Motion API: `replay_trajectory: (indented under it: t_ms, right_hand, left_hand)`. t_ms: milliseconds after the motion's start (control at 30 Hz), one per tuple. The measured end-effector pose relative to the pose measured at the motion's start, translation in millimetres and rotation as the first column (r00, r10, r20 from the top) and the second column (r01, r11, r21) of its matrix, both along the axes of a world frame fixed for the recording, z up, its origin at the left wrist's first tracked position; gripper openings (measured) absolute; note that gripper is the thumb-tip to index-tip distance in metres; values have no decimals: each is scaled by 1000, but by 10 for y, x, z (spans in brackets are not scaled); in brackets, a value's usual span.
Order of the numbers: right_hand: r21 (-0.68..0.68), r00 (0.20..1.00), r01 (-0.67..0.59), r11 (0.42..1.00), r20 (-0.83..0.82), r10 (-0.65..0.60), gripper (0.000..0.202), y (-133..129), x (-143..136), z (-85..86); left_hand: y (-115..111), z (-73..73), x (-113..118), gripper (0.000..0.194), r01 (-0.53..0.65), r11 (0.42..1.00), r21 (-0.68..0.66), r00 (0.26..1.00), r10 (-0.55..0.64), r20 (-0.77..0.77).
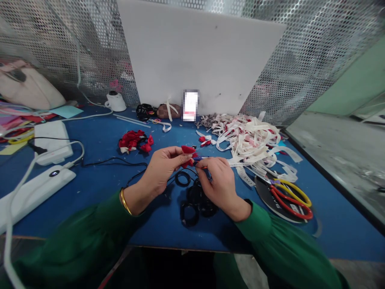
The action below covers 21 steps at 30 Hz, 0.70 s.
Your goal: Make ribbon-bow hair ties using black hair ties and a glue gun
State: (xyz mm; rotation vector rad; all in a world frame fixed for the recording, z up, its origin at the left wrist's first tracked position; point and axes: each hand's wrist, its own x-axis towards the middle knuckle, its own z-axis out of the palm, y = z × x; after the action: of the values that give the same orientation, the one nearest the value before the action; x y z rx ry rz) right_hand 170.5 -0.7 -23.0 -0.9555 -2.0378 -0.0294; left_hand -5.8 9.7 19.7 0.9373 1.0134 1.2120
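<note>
Near the middle of the blue table, my left hand (162, 166) pinches a red ribbon bow (188, 150) between thumb and fingers. My right hand (218, 180) meets it from the right, its fingers closed at the bow's edge; something small and blue shows there, too small to name. Black hair ties (190, 212) lie under and between my hands. Several red bows (135, 141) are heaped beyond my left hand. A red and white bow (207, 140) lies beyond my right hand.
A pile of white ribbons (246, 136) and red and yellow scissors (291, 198) lie right. A phone (190, 105) leans on a white board (198, 56). Left are white power strips (39, 192), cables, a small white device (116, 102) and a pale bag (30, 84).
</note>
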Motion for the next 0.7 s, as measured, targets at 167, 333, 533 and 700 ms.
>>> replay_trajectory:
  t_ms: [167,333,533,700]
  right_hand:
    - [-5,1000,1,1000,2,-1,9,1,-2,1]
    - [-20,999,-10,1000,-37,9,7,-17,-4,4]
    - [-215,871,-112,970,-492,-9,32,-56,12,88]
    - [-344,884,-209,915,-466,27,26,-30,22,147]
  left_hand:
    - [-3,-11,1,30,8,999,34,1000,-8,10]
    - [-19,-14,-8,23,60,996,71,993,-52,-107]
    - [-52,3,-2,18,195,968,156,945,-143,-295]
    - [-56,-23,12,18,330,926,185,864,-217,-455]
